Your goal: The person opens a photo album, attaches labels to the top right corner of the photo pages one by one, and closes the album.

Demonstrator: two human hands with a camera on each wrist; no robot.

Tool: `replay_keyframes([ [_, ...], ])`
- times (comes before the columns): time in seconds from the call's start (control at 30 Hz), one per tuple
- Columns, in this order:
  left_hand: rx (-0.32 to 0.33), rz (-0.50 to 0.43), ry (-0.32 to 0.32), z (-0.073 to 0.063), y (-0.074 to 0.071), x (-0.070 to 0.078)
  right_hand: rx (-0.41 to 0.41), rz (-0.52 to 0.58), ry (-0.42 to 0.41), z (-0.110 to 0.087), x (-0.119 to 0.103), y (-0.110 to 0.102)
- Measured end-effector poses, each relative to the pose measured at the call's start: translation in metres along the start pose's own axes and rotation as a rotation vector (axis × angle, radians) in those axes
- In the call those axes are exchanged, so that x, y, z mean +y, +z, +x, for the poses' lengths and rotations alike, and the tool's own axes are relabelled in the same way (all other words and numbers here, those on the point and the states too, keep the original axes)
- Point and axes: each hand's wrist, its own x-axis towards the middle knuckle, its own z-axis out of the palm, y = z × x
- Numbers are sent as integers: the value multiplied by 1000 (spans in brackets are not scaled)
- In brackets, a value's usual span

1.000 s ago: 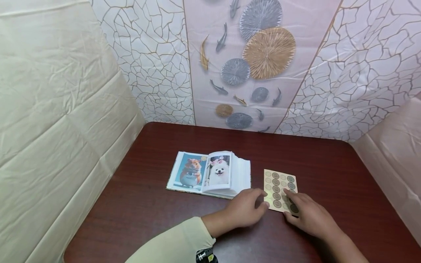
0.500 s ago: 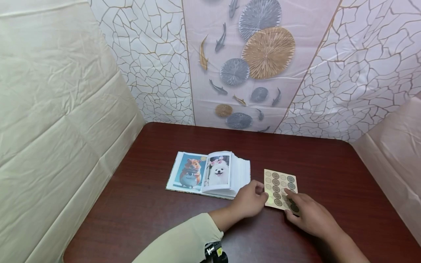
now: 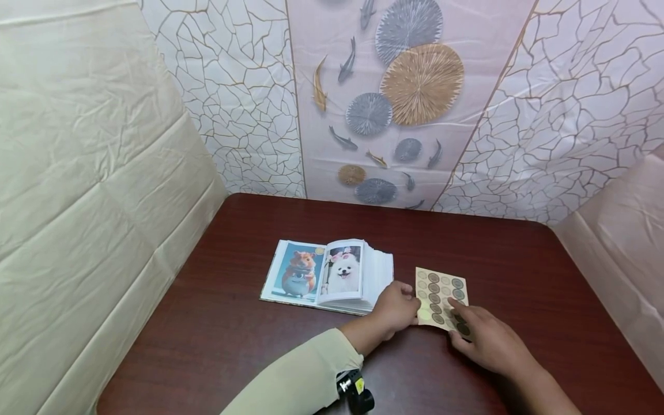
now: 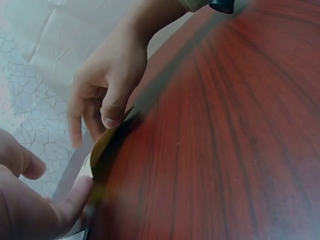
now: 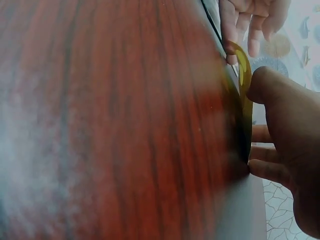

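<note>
A pale yellow sticker sheet (image 3: pixel 434 294) with rows of round stickers lies at the right of the table. At its left edge my left hand (image 3: pixel 396 309) pinches the near corner between thumb and fingers. My right hand (image 3: pixel 490 339) holds the sheet's near right part, index finger on top and thumb at the near edge. Both wrist views show the sheet (image 5: pixel 245 75) edge-on and bowed, its end by the left hand raised. Left of it lies an open photo album (image 3: pixel 381 276), showing a hamster picture (image 3: pixel 299 275) and a white dog picture (image 3: pixel 343 272).
A small round sticker (image 3: pixel 319 251) sits at the hamster picture's upper right corner. The dark red wooden table (image 3: pixel 249 351) meets a patterned cloth backdrop (image 3: pixel 332 190) behind and a cream cloth (image 3: pixel 114 173) on the left. A black wrist camera (image 3: pixel 357 392) hangs under the left sleeve.
My left hand has moved slightly away from me and closed its thumb and fingers on the sheet's left edge. That near corner now bends up. The right hand has stayed in place.
</note>
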Motion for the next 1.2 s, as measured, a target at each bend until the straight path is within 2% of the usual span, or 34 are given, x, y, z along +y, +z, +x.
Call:
replay_keyframes([
  [0.23, -1, -46, -15, 5, 3, 2, 1, 3, -3, 0, 0, 0],
  [0.53, 5, -163, -51, 13, 11, 0, 16, -5, -4, -2, 0, 0],
  [0.83, 0, -156, -98, 16, 14, -1, 11, -12, -6, -4, 0, 1],
  [1.2, 1, -176, -81, 19, 21, -4, 1, 1, 14, -7, -2, -3],
])
